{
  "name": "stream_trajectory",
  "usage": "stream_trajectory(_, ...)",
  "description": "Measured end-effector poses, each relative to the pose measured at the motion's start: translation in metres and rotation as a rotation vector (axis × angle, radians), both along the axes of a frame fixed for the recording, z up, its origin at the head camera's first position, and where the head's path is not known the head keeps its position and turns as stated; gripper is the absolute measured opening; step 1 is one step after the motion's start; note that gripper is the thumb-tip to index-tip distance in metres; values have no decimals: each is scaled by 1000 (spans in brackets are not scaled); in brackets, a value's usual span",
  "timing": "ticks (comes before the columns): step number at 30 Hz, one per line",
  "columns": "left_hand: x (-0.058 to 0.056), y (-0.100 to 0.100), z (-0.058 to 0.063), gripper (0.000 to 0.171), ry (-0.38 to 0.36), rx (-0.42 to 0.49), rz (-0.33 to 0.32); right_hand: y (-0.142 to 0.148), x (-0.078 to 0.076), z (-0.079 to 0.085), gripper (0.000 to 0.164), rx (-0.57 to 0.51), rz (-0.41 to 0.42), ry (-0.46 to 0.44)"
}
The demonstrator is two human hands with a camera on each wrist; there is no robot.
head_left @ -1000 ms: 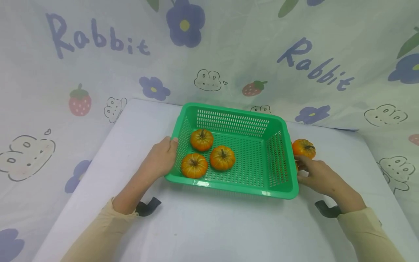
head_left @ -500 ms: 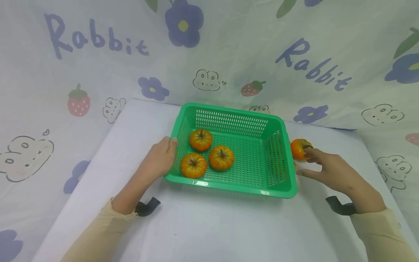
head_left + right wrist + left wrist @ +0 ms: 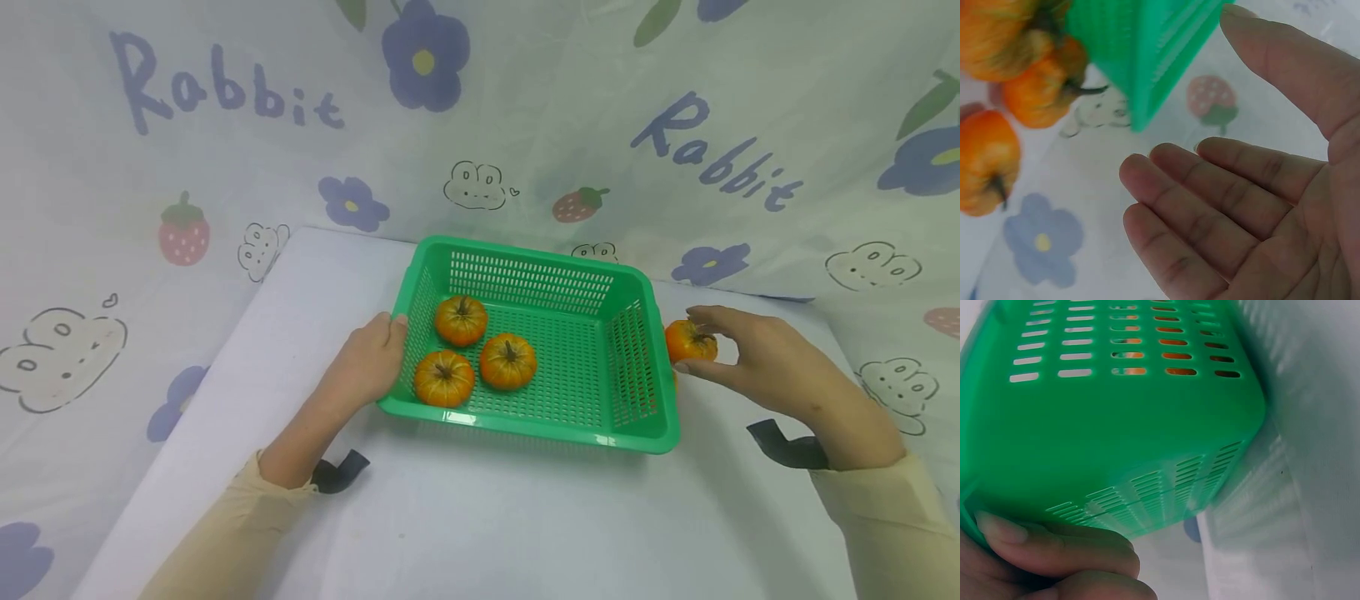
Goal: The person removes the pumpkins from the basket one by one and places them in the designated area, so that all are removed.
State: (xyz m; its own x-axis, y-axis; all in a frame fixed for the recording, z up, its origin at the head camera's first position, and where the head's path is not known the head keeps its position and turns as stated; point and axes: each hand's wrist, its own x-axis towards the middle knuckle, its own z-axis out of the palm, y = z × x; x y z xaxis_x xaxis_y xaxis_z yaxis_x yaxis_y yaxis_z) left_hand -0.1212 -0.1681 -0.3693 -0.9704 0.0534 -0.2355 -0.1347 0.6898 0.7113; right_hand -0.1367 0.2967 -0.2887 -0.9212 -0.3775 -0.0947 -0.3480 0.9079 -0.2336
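Orange pumpkin (image 3: 686, 343) on the worktop (image 3: 480, 517), just beside the green basket (image 3: 525, 428)
It seems light, firm and a little slippery, best taken round its widest part; the right hand (image 3: 772, 358) is near it, fingers and thumb apart, holding nothing; the left hand (image 3: 367, 358) is clamped on the basket's left rim; three more pumpkins (image 3: 508, 365) lie inside, toward that end

The right hand (image 3: 776, 362) has drawn outward from the basket (image 3: 540, 429); its fingers (image 3: 726, 318) and thumb (image 3: 714, 372) have spread wider since a second ago, and the outer pumpkin (image 3: 686, 343) now shows between them from above.
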Motion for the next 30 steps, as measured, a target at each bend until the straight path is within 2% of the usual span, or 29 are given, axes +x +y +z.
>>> stream_trajectory(8, -1, 0, -2, 48, -18, 4, 11, -37, -10, 17, 72, 11, 103, -5)
stream_trajectory(15, 0, 1, 0, 49, -16, 8, 7, -72, -22, 23, 76, 22, 207, -32)
stream_trajectory(24, 0, 0, 1, 48, -7, 6, 12, -119, -41, 8, 76, 27, 360, -79)
stream_trajectory(30, 0, 1, 0, 46, -6, 11, 10, -144, -50, -6, 80, 85, 363, -138)
